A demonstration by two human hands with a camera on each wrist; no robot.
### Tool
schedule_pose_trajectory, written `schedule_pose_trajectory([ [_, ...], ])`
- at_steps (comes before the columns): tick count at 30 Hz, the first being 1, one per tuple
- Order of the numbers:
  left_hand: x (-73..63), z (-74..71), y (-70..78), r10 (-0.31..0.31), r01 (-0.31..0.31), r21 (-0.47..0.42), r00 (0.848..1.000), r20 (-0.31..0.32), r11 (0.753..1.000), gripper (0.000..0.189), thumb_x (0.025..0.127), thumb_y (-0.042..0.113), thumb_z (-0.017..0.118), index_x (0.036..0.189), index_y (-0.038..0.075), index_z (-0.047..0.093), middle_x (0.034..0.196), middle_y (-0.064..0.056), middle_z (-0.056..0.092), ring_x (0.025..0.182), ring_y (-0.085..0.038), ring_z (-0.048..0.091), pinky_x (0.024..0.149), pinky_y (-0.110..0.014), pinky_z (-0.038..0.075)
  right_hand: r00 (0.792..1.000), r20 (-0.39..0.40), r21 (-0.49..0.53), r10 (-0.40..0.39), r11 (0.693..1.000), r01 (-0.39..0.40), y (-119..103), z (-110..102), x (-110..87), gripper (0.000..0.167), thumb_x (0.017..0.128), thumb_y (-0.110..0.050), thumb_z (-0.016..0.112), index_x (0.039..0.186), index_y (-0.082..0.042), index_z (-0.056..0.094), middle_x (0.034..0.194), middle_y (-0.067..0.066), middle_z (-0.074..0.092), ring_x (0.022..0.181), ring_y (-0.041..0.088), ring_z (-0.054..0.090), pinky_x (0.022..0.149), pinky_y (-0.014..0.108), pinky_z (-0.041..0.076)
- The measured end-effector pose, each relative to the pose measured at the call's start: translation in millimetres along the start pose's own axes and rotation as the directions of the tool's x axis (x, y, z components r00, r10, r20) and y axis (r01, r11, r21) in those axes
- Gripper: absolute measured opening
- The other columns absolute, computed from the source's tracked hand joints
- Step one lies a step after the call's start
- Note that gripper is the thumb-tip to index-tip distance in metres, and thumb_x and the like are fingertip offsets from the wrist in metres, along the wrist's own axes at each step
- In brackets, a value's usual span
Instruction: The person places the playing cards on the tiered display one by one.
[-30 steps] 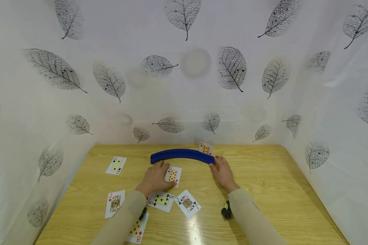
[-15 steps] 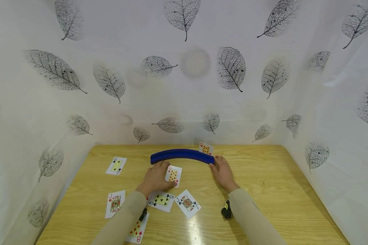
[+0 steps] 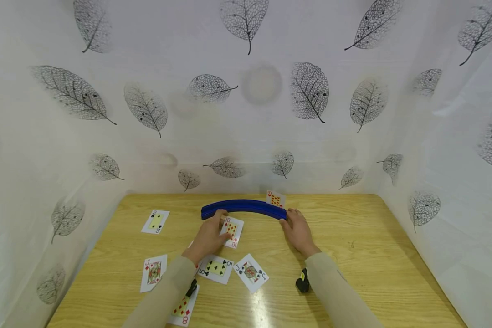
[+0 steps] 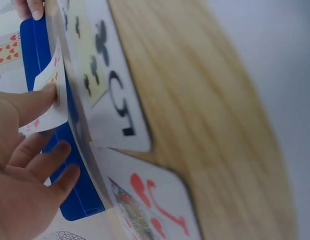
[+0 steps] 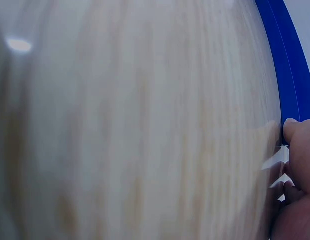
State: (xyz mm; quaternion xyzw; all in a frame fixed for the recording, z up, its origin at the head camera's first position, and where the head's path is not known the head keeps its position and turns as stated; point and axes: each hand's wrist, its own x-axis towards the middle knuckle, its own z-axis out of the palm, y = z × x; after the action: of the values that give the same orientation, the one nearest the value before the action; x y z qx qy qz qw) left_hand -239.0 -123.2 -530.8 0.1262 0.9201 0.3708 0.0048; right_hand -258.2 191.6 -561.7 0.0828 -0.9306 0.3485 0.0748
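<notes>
Near the middle of the head view, the left hand (image 3: 205,239) pinches the ten of diamonds (image 3: 235,230) between thumb and finger. The left wrist view shows that card bowed in the grip, the remaining fingers loosely bent and spread below it. The card sits just below the left half of a curved blue holder (image 3: 239,206); whether the two touch, I cannot tell. At the holder's right end, the right hand (image 3: 298,233) grips it, thumb on the near side; how the other fingers close is partly hidden. The ten of hearts (image 3: 275,199) stands at the holder's right part, leaning back.

On the wooden table (image 3: 352,241), a black two (image 3: 155,222) lies at left, with a red jack (image 3: 154,272) beneath it in the frame. Lower centre, the five of clubs (image 3: 216,269) lies beside the jack of spades (image 3: 251,273). The eight of diamonds (image 3: 183,310) is partly covered by the left sleeve (image 3: 160,296). A small black object (image 3: 302,281) sits beside the right sleeve (image 3: 336,291).
</notes>
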Motion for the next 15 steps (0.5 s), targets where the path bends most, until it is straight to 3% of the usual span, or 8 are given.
schedule_pose_trajectory([
  [8,3.4,-3.4,0.4,0.066,-0.078,-0.151,0.995,-0.078,0.986,0.047,0.097,0.005,0.075,0.140,0.007,0.057,0.107,-0.006,0.080,0.094,-0.018,0.073,0.089,-0.042,0.062,1.000,0.002,-0.002,0.003,1.000,-0.003,1.3,1.0,0.3,0.046,0.108,-0.019,0.059,0.146,0.008,0.055,0.154,0.034,0.049,0.152,0.054,0.035,0.124,0.068,0.030],
  [15,5.6,-3.4,2.1,-0.005,-0.016,-0.279,0.997,-0.074,0.960,0.033,0.097,0.007,0.075,0.129,0.007,0.067,0.110,-0.009,0.081,0.100,-0.022,0.077,0.082,-0.031,0.064,1.000,-0.006,-0.002,-0.003,1.000,0.003,2.0,2.0,0.2,0.047,0.108,-0.019,0.060,0.146,0.009,0.056,0.154,0.034,0.050,0.151,0.054,0.035,0.124,0.068,0.030],
])
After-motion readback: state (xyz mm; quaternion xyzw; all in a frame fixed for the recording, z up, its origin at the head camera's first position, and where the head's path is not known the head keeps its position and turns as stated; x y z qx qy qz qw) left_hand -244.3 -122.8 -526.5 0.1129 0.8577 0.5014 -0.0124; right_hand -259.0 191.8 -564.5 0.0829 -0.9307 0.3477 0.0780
